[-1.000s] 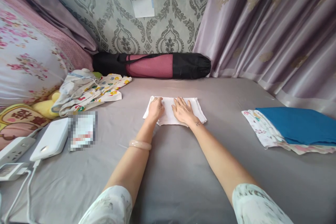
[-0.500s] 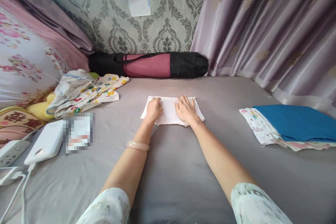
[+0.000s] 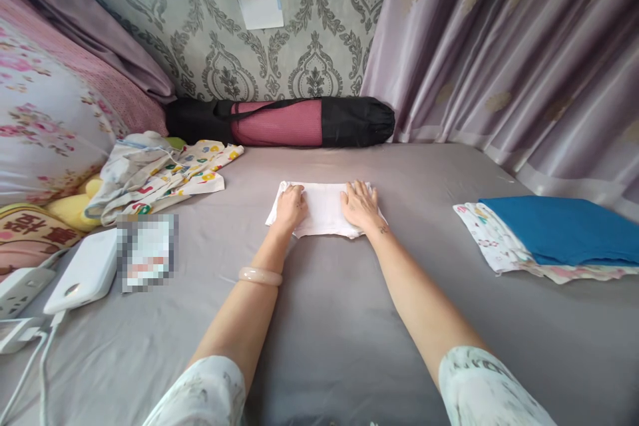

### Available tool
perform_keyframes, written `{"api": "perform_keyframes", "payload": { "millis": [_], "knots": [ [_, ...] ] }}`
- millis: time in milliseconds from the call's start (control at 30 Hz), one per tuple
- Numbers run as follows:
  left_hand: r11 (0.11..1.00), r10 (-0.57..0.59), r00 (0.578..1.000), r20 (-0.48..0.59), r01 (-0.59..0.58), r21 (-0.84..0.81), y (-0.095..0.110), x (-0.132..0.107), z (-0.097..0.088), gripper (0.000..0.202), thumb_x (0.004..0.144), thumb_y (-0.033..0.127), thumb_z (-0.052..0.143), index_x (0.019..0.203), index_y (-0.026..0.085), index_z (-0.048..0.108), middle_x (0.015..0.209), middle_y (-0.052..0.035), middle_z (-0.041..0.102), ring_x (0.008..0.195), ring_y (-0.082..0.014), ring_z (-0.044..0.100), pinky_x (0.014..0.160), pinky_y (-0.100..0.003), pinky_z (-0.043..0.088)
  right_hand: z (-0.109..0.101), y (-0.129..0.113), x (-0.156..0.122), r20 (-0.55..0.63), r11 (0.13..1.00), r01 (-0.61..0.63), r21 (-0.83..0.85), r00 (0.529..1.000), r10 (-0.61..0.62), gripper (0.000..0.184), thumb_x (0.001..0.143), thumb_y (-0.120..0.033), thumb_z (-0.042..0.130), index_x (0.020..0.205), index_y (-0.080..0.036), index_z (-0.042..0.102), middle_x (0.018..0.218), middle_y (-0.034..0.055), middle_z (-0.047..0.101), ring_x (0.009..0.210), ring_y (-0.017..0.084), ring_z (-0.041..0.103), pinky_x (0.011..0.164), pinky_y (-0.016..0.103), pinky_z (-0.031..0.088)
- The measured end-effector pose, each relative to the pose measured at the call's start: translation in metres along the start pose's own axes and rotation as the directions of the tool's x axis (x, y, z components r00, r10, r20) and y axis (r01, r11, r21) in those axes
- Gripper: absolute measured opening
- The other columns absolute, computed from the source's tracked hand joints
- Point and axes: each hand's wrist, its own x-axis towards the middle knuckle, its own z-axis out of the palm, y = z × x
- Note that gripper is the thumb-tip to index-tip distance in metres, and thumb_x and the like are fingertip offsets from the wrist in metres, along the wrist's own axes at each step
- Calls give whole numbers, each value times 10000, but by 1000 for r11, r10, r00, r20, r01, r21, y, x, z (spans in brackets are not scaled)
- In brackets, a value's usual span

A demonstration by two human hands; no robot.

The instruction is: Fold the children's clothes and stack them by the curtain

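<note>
A white folded garment (image 3: 323,210) lies on the bed in front of me, flattened into a wide, short shape. My left hand (image 3: 291,206) rests on its left part, palm down, with the fingers slightly bent. On the right part my right hand (image 3: 361,205) lies flat, its fingers spread toward the far edge. Between the two hands the cloth looks smooth. Its outer corners stick out a little past both hands. Around my left forearm sits a pale bangle (image 3: 260,276).
Folded clothes lie at the right, a blue one (image 3: 564,229) on top. At the left are a crumpled printed garment (image 3: 164,176), a white power bank (image 3: 84,273) and a power strip (image 3: 22,289) with cables. A black and pink mat bag (image 3: 279,123) lies along the wall.
My right hand has slid a little to the right across the white garment, with its fingers spread. My left hand stays at the left part.
</note>
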Motion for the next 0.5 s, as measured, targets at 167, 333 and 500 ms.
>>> {"api": "perform_keyframes", "payload": {
  "millis": [167, 333, 500],
  "knots": [
    [999, 16, 1000, 16, -17, 50, 13, -5, -3, 295, 965, 252, 343, 1086, 151, 592, 1196, -147, 621, 1258, -268, 465, 1076, -430, 326, 3, 9, 2, -20, 995, -95, -2, 995, 95, 586, 991, -381, 177, 1483, -97, 323, 1567, 166, 238, 1450, 293, 151, 1137, 549, 117],
    [981, 41, 997, 59, -51, 188, 30, -14, 1, 406, 991, 374, 300, 1185, 127, 557, 1386, -167, 507, 1381, -292, 335, 1135, -483, 229, 4, 8, 2, 11, 992, -122, -12, 992, 122, 575, 994, -381, 180, 1479, -110, 331, 1565, 160, 248, 1442, 289, 175, 1129, 539, 152],
    [962, 20, 999, 39, -30, 273, 48, -23, 9, 532, 986, 376, 250, 1336, 40, 469, 1478, -215, 394, 1426, -327, 256, 1148, -518, 193, 4, -13, -11, -88, 999, -26, -30, 996, 23, 555, 988, -339, 219, 1468, -96, 355, 1558, 175, 258, 1442, 300, 173, 1137, 549, 90]
  ]
}}
